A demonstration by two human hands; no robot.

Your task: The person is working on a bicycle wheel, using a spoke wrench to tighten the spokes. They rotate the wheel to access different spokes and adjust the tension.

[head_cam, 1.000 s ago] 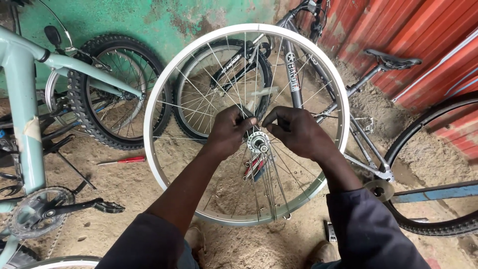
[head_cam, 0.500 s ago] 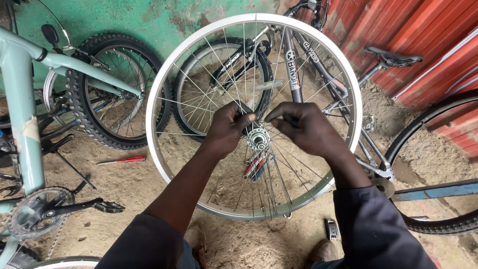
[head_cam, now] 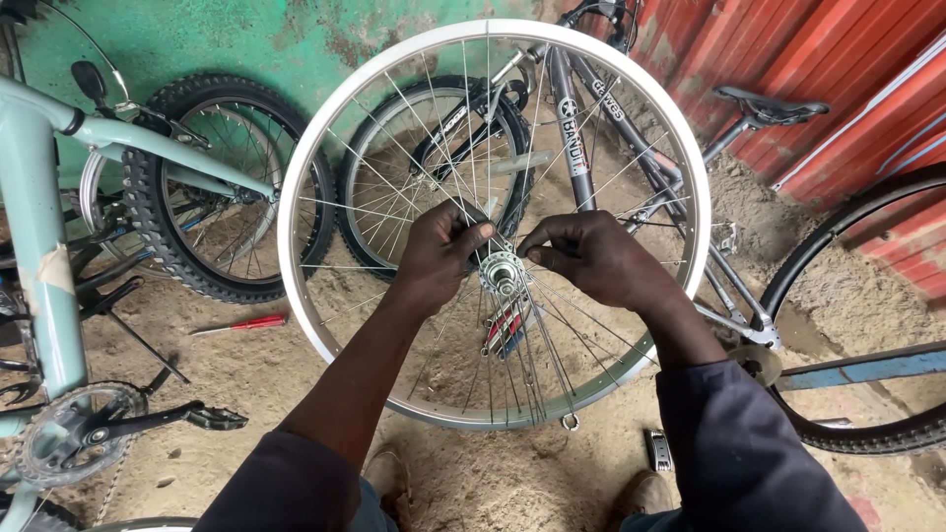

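Note:
A bare silver bicycle rim with thin spokes stands upright in front of me, its metal hub at the centre. My left hand grips the hub's left side, thumb and fingers pinched near the spokes. My right hand pinches a spoke just right of the hub. Several loose spokes hang down from the hub toward the lower rim. Two screwdrivers with red and blue handles lie on the sand behind the wheel.
A pale green bike frame with crank and pedal stands left. A knobby tyre and a dark bike lean on the green wall. A red screwdriver lies on the sand. Red corrugated sheet and a black tyre are right.
The wheel has shifted slightly right and up in view. Both hands stay at the hub, fingers working the spokes.

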